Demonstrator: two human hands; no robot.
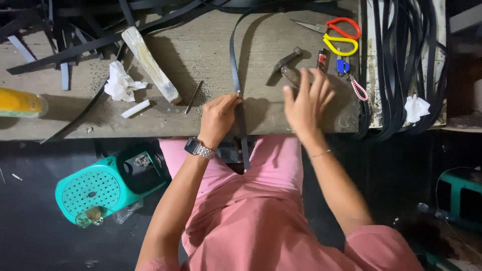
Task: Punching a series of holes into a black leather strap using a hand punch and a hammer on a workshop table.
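**Dark strap pinned at the bench edge**

A long dark strap (235, 65) lies across the worn wooden workbench (201, 45), running from the far side towards the person and hanging over the near edge down to the pink lap. The left hand (218, 118) pinches it between thumb and fingertips right at that edge, fingers curled tight around the narrow band (a metal wristwatch (199, 148) sits just behind the hand on the wrist).

The right hand (305, 103) is just beside the strap, to its right, held open with the fingers spread and slightly blurred, gripping nothing. Under and just beyond its fingertips lies a small hammer (286, 61) with a dark metal head. Next beyond that come a lighter (322, 59) and a blue key fob on a red-and-white cord (351, 80), and farther still a pair of scissors with red and yellow handles (341, 35).

Out past the left hand, a thin metal rod (193, 96) lies close by, then a pale wooden block (150, 62), a short white stick (135, 108) and a crumpled white tissue (120, 83). Below the left forearm, on the dark floor, sits a teal plastic device (103, 185).
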